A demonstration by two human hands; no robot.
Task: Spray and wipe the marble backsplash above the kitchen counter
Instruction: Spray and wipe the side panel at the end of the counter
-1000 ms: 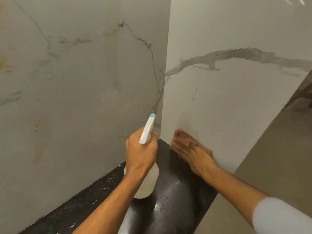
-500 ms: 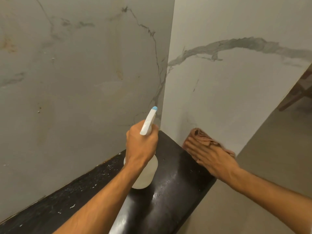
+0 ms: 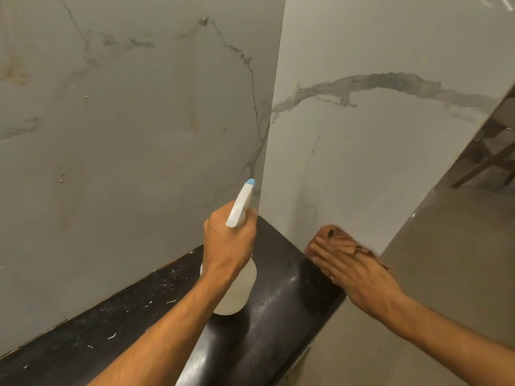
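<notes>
The marble backsplash forms a corner: a grey-veined left panel (image 3: 133,151) and a brighter right panel (image 3: 370,162). My left hand (image 3: 227,243) grips a white spray bottle (image 3: 241,204) by its neck, blue nozzle tip pointing up toward the corner, the round bottle body hanging below the hand over the counter. My right hand (image 3: 354,271) lies flat on a brown cloth (image 3: 334,236), pressing it against the bottom of the right panel, just above the counter's end.
A black speckled countertop (image 3: 156,310) runs along the base of the left panel and ends at the right panel. Beige floor (image 3: 446,260) lies to the right. Wooden furniture legs (image 3: 490,160) show at the far right.
My right hand has slid the cloth to the right along the bottom of the right panel, away from the corner. The left hand with the bottle has stayed about where it was.
</notes>
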